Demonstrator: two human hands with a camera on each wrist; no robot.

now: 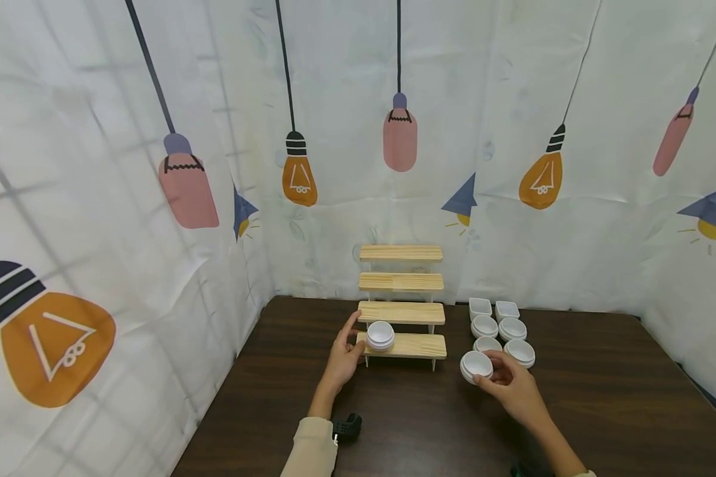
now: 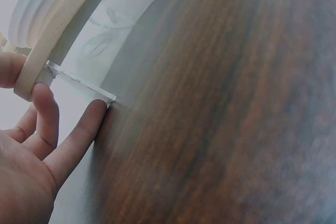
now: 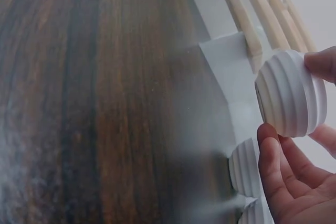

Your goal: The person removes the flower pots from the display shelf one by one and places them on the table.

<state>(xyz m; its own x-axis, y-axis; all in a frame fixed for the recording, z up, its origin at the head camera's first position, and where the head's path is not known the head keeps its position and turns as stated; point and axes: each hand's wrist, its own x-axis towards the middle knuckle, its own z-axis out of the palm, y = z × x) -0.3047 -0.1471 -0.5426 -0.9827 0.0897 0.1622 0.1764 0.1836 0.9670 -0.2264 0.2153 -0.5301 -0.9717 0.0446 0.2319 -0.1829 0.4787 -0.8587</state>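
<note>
A four-step wooden display stand (image 1: pixel 420 346) with clear legs stands at the back of the table. One white ribbed bowl (image 1: pixel 380 336) sits near the left end of its lowest board. At that end, my left hand (image 1: pixel 343 361) grips the board (image 2: pixel 58 22) between thumb and fingers, one fingertip low by the clear leg (image 2: pixel 86 83). Right of the stand, my right hand (image 1: pixel 516 391) pinches another white ribbed bowl (image 3: pixel 289 93) by its sides. The right wrist view shows this bowl raised off the tabletop, its base toward the dark wood.
Several white round bowls (image 1: pixel 520 352) stand in two columns just behind my right hand, with two square white dishes (image 1: pixel 506 310) at their back. The dark wooden table (image 1: pixel 406 424) meets a white curtain (image 1: pixel 340 225) printed with lamps. A black wristband (image 1: pixel 349 428) is on my left wrist.
</note>
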